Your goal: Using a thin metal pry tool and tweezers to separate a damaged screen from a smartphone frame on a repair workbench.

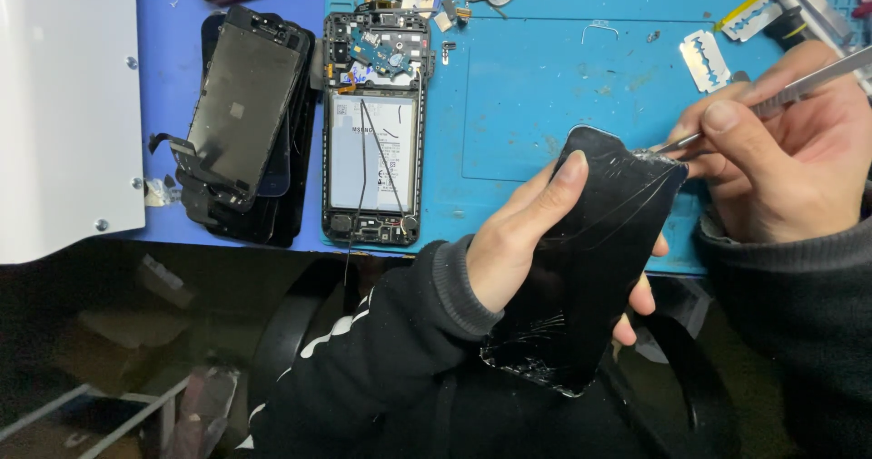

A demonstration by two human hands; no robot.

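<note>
Head view: left hand clamped around a cracked black phone screen, held tilted in the air just off the near edge of the blue tabletop. Right hand pinched shut on thin metal tweezers, tip touching the screen's shattered upper corner. Likely step: prying or picking at that broken corner; next move probably calls for a steady grip and light pressure so more glass does not splinter. Beyond the left hand, an opened phone with battery exposed, and a stack of black screens. Past the right hand, a razor blade. Tweezer tip contact hard to make out; right hand's lower fingers hidden.
</note>
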